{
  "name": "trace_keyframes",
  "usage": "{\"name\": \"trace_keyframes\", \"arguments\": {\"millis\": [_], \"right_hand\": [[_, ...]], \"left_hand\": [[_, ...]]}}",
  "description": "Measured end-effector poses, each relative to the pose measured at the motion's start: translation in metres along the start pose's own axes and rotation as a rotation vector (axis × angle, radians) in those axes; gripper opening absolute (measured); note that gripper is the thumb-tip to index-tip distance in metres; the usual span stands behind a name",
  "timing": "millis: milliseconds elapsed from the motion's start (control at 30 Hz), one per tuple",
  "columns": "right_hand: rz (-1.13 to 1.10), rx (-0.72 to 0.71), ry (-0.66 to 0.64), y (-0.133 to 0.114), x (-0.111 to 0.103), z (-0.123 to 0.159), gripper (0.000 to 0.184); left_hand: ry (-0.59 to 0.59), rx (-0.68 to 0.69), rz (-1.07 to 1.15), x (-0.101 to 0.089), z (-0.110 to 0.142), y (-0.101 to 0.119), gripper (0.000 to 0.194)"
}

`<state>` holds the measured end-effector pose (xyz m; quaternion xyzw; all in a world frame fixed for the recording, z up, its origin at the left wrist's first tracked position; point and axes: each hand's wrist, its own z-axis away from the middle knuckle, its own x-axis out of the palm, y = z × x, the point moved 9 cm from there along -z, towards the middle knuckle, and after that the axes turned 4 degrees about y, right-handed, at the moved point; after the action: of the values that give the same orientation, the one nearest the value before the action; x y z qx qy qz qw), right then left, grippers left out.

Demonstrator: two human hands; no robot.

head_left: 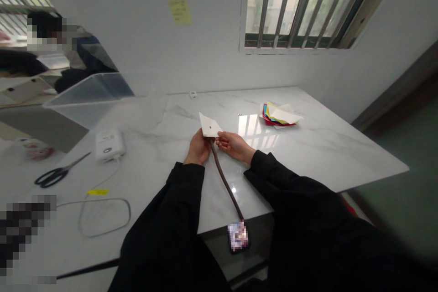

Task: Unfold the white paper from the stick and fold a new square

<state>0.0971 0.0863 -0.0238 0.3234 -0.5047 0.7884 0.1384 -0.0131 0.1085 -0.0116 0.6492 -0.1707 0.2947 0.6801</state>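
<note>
Two hands up over the marble tabletop [153, 134], both in black sleeves. My left hand [198, 148] has its fingers closed behind the lower edge of a white card [209, 124] with a small dark dot near its middle, right at the top of a thin brown twig [223, 178]; can't tell if they clamp the twig too. My right hand [233, 147] pinches the card's lower right corner, thumb and fingers together. Card is held above the table, mid-frame. Twig runs down past the table's near edge to a pixelated dark-edged object [238, 236]. Right of my hands, a stack of coloured paper [280, 115]. Lower left, black-handled scissors [56, 174] beside a white device [109, 145].
</note>
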Motion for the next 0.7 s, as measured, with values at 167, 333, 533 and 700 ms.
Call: {"name": "trace_keyframes", "arguments": {"millis": [167, 333, 533, 700], "right_hand": [[0.027, -0.004, 0.008, -0.001, 0.001, 0.003, 0.015], [0.045, -0.019, 0.014, -0.006, -0.002, 0.002, 0.014], [0.167, -0.099, 0.115, -0.024, -0.025, -0.002, 0.014], [0.264, -0.200, 0.191, -0.044, -0.045, -0.004, 0.015]], "left_hand": [[0.019, -0.017, -0.014, -0.008, -0.007, -0.005, 0.009], [0.025, 0.005, -0.075, -0.011, -0.012, -0.007, 0.014], [0.077, 0.110, -0.221, -0.012, -0.010, -0.006, 0.030], [0.084, 0.135, -0.297, -0.006, -0.005, -0.009, 0.035]]}}
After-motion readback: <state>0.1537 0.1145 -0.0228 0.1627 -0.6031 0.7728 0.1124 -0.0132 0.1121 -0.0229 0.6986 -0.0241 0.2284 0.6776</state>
